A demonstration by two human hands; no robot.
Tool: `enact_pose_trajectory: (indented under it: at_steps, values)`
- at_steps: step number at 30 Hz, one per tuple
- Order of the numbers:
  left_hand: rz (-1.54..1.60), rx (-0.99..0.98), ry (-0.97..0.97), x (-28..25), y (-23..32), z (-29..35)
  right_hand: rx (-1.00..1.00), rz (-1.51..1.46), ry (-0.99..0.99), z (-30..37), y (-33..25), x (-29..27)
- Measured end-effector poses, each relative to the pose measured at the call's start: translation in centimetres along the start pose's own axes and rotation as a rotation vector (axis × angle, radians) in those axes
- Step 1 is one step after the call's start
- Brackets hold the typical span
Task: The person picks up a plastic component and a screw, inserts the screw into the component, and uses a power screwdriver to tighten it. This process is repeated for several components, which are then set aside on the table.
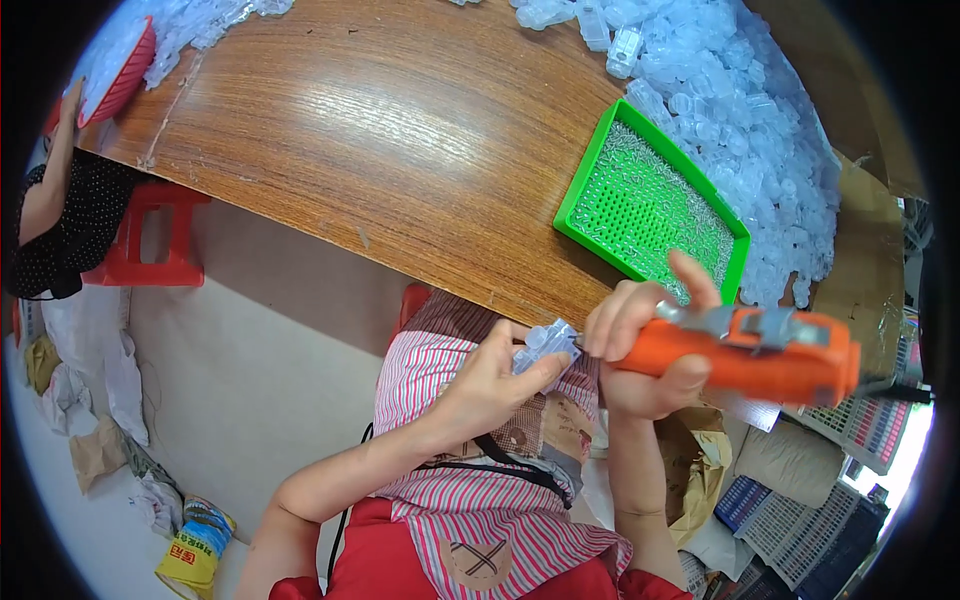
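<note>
**Driver tip meets clear part, just below the table edge**

On the left we see the left hand point(490, 375), fingers curled shut around a small clear plastic part point(545, 345), thumb pressed on its near face. Moving right, the right hand point(645, 345) wraps tight around an orange electric screwdriver point(760, 350), index finger lifted. Its long axis lies nearly level, nose pointing left into the part. The tip itself hides behind the fingers. Beyond, a green tray point(590, 170) sits beside heaped clear pieces point(745, 110).
</note>
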State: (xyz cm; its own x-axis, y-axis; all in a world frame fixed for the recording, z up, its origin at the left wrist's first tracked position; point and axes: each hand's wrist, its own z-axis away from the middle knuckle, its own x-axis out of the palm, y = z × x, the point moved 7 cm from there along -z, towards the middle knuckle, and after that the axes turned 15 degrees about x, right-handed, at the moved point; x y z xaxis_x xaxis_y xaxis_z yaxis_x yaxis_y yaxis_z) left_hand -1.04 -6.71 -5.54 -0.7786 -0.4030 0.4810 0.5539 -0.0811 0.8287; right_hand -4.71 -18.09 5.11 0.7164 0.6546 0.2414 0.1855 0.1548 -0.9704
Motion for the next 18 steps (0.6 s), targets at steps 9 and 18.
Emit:
enact_pose_trajectory:
  at_steps: [9,18]
  values:
    - [0.133,-0.064,0.031,-0.6,1.5,0.8,-0.086,0.206,0.075,-1.6,-6.7,-1.8]
    - [0.247,-0.117,0.005,1.1,0.6,0.6,-0.101,-0.050,-0.057,0.6,-4.1,-0.6]
